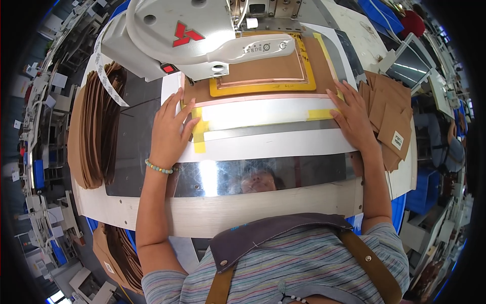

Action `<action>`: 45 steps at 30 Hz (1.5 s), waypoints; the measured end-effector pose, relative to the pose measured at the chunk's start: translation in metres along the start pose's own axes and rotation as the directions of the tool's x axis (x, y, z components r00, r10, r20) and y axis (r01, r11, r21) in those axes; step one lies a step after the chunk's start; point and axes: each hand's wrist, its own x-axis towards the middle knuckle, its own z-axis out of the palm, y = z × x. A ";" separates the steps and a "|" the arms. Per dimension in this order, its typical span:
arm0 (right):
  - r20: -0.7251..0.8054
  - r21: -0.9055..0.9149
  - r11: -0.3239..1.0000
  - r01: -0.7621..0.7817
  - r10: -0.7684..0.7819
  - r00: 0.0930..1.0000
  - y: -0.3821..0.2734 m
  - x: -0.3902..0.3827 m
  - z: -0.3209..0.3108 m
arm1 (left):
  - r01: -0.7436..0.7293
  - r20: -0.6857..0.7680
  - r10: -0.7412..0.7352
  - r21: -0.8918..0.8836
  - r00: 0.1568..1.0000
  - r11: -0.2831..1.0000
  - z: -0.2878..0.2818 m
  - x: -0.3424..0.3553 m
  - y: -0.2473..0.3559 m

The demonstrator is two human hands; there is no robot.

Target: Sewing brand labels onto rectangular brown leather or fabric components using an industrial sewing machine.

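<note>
A brown panel (324, 63) lies on the bed under the sewing machine head (174, 38), with a yellow rectangular frame (263, 90) resting on top of it. Along its near edge runs a white strip (253, 114) held by yellow tape (199, 137). My left hand (171, 125) lies at the panel's left near corner, fingers stretched and apart, touching the edge by the tape. At the right near corner, my right hand (356, 120) is spread in the same way, fingertips on the panel's edge and the tape.
Brown cut pieces (87, 134) stand in a thick bundle at the left; more brown pieces (392, 119) are piled at the right. A control screen (409, 63) sits beyond them. A shiny metal plate (228, 177) covers the near table. Another brown bundle (119, 258) is below the table edge.
</note>
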 end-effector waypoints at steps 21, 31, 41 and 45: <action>-0.228 -0.020 0.994 0.110 -0.112 0.967 0.029 -0.005 -0.009 | -0.069 0.058 0.073 -0.064 0.996 0.996 0.005 -0.001 -0.010; -0.259 0.059 0.791 -0.609 0.601 0.756 0.117 -0.135 -0.110 | -0.090 0.047 0.093 -0.072 0.995 0.993 0.010 0.001 -0.010; -0.061 0.401 0.802 -0.442 0.505 0.861 0.086 -0.076 -0.146 | -0.053 0.079 0.067 -0.164 0.995 0.985 -0.030 0.011 -0.004; -0.084 0.470 0.869 -0.158 0.222 0.971 0.037 0.021 -0.106 | -0.113 0.117 0.127 -0.119 0.985 0.986 -0.023 0.029 -0.002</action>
